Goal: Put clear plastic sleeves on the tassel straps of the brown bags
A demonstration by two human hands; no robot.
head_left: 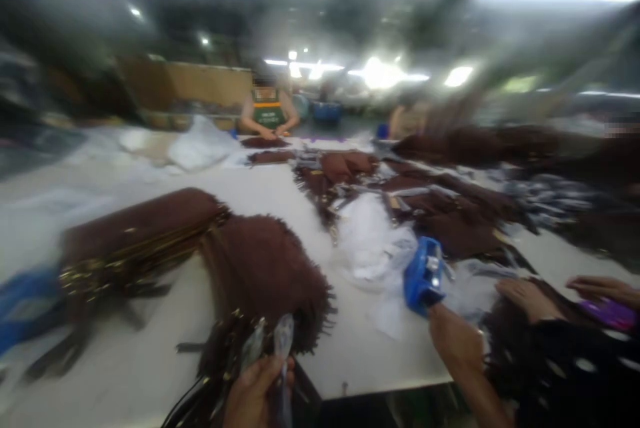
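Note:
My left hand (257, 388) is closed around a plastic-wrapped strap (284, 341) at the bottom centre. Just beyond it lies a stack of brown fringed bags (265, 261), with straps and metal fittings spilling toward me. Out to the right, my right hand (455, 341) is closed on the dark lower end of a blue tape dispenser (423, 275), which is held upright over the table. Blur hides its finer detail. Crumpled clear plastic and white wrapping (373, 238) lie beside the dispenser.
Another pile of brown bags (145, 221) sits at left, near a blue item (30, 308). More brown pieces (345, 168) cover the table's middle and right. A co-worker's hands (530, 301) are close on my right; another person (267, 115) works across the white table (270, 191).

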